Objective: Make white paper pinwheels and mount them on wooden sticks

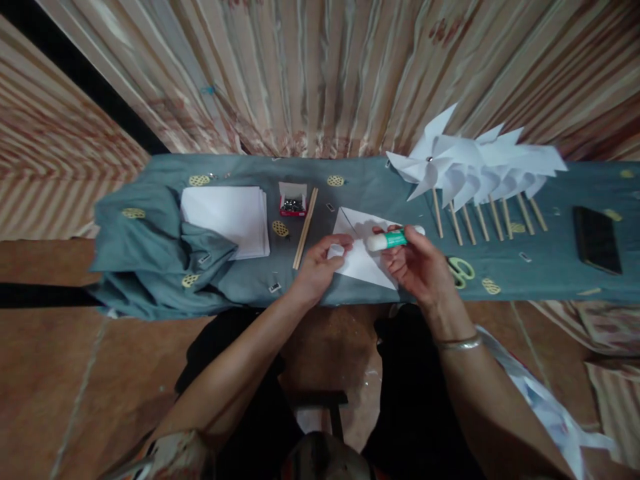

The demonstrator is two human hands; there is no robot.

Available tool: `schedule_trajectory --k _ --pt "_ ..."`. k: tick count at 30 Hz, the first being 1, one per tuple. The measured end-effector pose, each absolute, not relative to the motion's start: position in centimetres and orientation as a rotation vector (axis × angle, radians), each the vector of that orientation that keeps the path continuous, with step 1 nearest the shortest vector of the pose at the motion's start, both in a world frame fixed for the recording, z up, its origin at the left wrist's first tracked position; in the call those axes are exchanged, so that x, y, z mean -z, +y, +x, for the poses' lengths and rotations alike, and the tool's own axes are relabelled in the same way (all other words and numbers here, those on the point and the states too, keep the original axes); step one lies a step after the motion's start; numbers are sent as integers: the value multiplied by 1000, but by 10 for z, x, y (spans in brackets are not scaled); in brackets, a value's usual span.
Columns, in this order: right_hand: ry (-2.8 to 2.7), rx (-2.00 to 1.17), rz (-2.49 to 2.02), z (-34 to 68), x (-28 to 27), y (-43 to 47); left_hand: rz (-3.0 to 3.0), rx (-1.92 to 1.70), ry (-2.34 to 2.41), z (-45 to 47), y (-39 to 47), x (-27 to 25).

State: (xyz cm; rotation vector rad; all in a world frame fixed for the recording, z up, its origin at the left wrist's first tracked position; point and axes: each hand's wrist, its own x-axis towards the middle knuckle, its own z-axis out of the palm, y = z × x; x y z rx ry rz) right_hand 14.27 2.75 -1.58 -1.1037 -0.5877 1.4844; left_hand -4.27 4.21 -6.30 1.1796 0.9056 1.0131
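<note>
A white paper square (367, 267) with slits cut into it lies in front of me on the cloth. My left hand (323, 265) pinches a curled corner of this paper at its left side. Above the paper's right part, my right hand (417, 263) grips a green and white glue stick (395, 239), which points left toward the middle of the paper. Whether the glue touches the paper I cannot tell. Green-handled scissors (461, 272) lie just right of my right hand, their blades hidden by it.
A stack of white paper (230, 213), a small red box of metal pins (293, 200) and a few wooden sticks (305, 230) lie to the left. Several paper pinwheels (475, 163) on sticks are at the back right. A dark phone (597, 239) lies farther right on the cloth-covered table (350, 177).
</note>
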Motion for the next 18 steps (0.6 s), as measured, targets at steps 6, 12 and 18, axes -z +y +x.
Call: schedule_trajectory --k 6,12,18 --pt "-554 -1515 -1139 133 15 21 1379 -975 885 -46 31 58" --pt "-701 -1548 -1152 126 14 16 1617 -938 1021 -58 27 49" --pt "-621 -1560 -1179 119 10 17 1707 -925 1028 -64 28 49"
